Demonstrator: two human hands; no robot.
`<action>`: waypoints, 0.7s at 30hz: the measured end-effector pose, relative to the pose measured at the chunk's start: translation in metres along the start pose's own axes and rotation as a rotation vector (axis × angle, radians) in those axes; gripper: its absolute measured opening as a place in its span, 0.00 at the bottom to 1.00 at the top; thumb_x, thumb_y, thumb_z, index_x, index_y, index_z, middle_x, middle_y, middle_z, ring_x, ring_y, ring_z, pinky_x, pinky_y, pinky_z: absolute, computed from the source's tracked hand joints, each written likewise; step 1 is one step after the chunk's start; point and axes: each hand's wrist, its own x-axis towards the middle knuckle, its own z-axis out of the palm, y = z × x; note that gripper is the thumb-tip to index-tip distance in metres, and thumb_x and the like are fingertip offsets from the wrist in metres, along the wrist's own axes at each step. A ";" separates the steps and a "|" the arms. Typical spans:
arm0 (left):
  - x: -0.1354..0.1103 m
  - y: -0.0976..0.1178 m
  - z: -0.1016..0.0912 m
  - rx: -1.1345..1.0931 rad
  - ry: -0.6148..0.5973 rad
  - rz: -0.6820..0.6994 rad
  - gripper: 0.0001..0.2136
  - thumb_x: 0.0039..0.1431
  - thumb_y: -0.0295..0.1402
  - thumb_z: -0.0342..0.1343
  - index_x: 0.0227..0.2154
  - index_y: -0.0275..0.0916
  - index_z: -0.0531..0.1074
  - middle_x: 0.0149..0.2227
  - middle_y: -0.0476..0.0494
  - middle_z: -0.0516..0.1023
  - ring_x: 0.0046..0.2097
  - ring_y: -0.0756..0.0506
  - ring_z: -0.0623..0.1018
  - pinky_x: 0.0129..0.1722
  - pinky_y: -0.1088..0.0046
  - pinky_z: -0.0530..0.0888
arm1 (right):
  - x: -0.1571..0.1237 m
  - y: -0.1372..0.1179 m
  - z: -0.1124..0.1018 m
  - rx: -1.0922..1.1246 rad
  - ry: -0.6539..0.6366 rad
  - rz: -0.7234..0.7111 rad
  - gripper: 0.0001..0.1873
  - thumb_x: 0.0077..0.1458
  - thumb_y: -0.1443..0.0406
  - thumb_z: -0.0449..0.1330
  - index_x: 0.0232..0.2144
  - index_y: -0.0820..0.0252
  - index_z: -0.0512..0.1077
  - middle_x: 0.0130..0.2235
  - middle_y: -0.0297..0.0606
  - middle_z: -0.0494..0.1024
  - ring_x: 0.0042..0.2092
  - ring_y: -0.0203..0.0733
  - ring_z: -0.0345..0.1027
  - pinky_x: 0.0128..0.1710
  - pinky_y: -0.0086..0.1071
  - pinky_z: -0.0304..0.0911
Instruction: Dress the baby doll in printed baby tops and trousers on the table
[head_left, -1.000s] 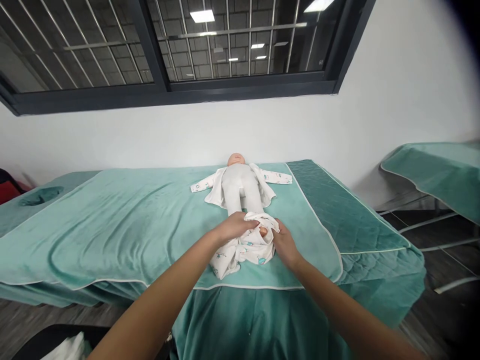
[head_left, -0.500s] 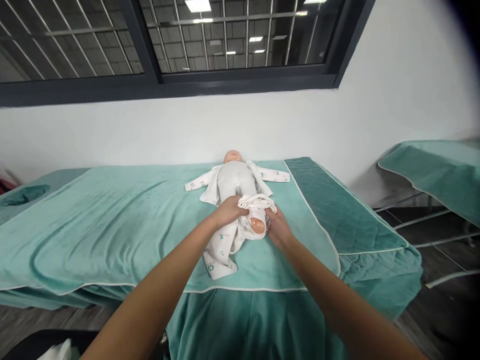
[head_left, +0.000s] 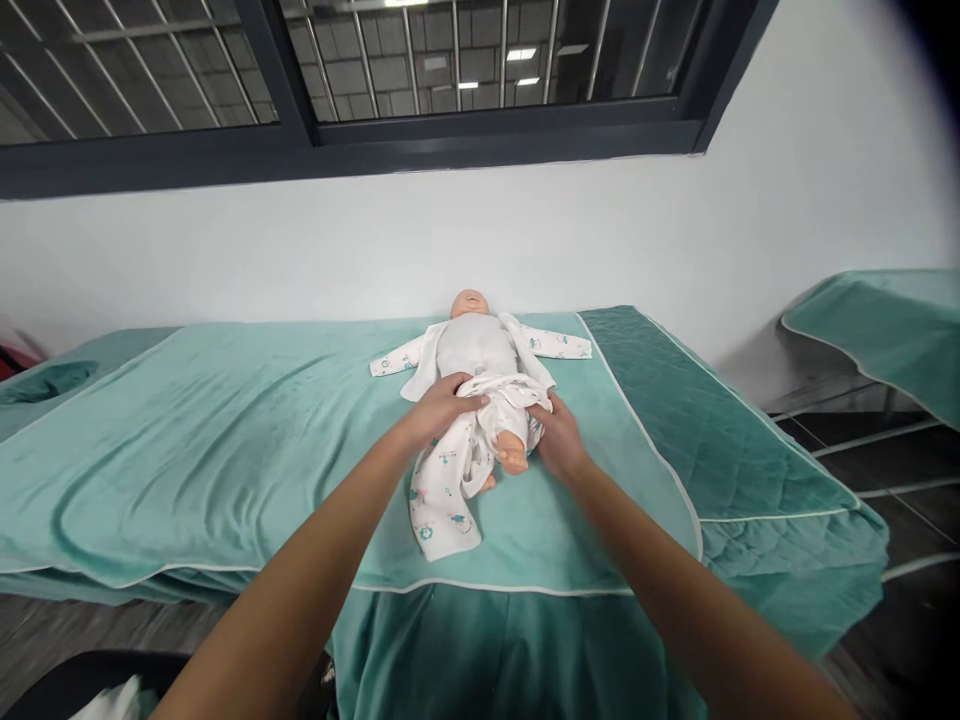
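A baby doll (head_left: 471, 345) lies on its back, head toward the wall. Its patterned white jacket (head_left: 555, 344) hangs open, with both sleeves spread out. White patterned baby pants (head_left: 510, 388) are bunched around the doll's legs. My left hand (head_left: 444, 408) grips their gathered waist on the left, and my right hand (head_left: 556, 432) pinches the cloth on the right. One bare foot (head_left: 513, 455) pokes out between my hands. The other foot shows only in part, beside the loose pant leg (head_left: 446, 500), which lies flat toward me.
The doll rests on a light green blanket (head_left: 225, 430) over a bed with a darker quilted cover (head_left: 705, 420). A wall and a barred window (head_left: 450, 140) stand behind. Another green-covered bed (head_left: 892, 330) with metal rails is on the right. Something dark holding white cloth (head_left: 112, 700) sits at lower left.
The gathered pants have moved up the leg toward the doll's body, so more of the bare foot shows. Part of the second foot has come into sight. The view has shifted slightly.
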 end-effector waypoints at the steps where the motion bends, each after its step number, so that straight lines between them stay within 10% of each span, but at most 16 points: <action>1: -0.004 -0.003 -0.005 -0.091 -0.028 -0.052 0.16 0.46 0.39 0.64 0.37 0.37 0.72 0.34 0.47 0.76 0.36 0.46 0.75 0.35 0.73 0.69 | 0.000 -0.003 -0.003 -0.055 -0.007 -0.017 0.17 0.44 0.61 0.67 0.39 0.56 0.72 0.41 0.34 0.78 0.43 0.42 0.70 0.47 0.36 0.65; 10: 0.013 -0.007 0.017 -0.457 0.133 0.028 0.13 0.48 0.37 0.65 0.33 0.38 0.70 0.29 0.52 0.73 0.31 0.51 0.73 0.34 0.76 0.69 | 0.045 -0.076 0.033 -0.736 -0.581 -0.076 0.15 0.53 0.54 0.64 0.37 0.58 0.78 0.36 0.34 0.79 0.39 0.42 0.69 0.40 0.31 0.61; 14: 0.030 -0.001 0.021 -0.486 0.164 0.033 0.11 0.53 0.39 0.62 0.31 0.38 0.69 0.27 0.53 0.71 0.29 0.53 0.70 0.32 0.77 0.67 | 0.068 -0.080 0.051 -0.674 -0.871 0.100 0.14 0.50 0.56 0.66 0.34 0.61 0.78 0.35 0.34 0.80 0.37 0.41 0.69 0.38 0.31 0.62; 21: 0.017 -0.016 0.000 -0.484 -0.064 -0.088 0.15 0.54 0.41 0.63 0.40 0.38 0.73 0.33 0.48 0.74 0.33 0.51 0.73 0.32 0.77 0.67 | 0.078 -0.024 0.030 -0.023 -0.413 0.299 0.11 0.45 0.58 0.68 0.29 0.58 0.74 0.25 0.31 0.74 0.25 0.35 0.64 0.26 0.29 0.59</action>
